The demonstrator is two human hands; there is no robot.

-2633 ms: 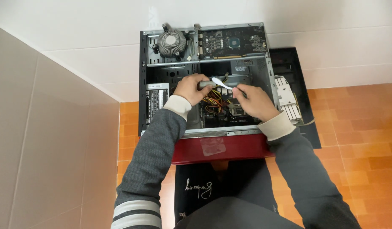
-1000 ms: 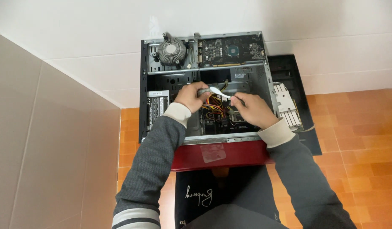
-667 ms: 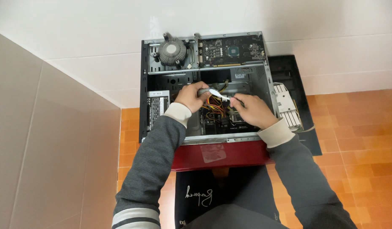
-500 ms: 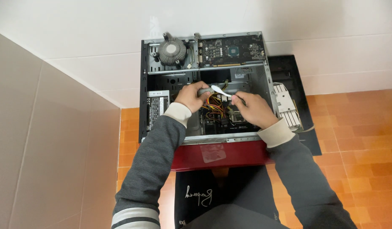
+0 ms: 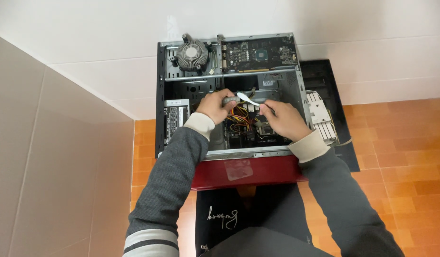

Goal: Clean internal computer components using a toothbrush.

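At frame centre, inside the open case (image 5: 296, 90), left hand (image 5: 214, 105) grips a grey cable (image 5: 229, 101); right hand (image 5: 282, 119) pinches its white connector (image 5: 246, 99). Judged light, pliant; hold by connector. Upper centre: cooler (image 5: 192, 53).

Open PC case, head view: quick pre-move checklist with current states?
1. Left hand has a grip on the grey cable bundle: ok.
2. Right hand pinches the white strip: ok, though the exact contact is small.
3. Strip closed around the bundle: cannot tell.
4. Coloured wires clear of the hands: not ok, they lie right beneath.
5. Heatsink fan and circuit board sit apart at the case's far end: ok.
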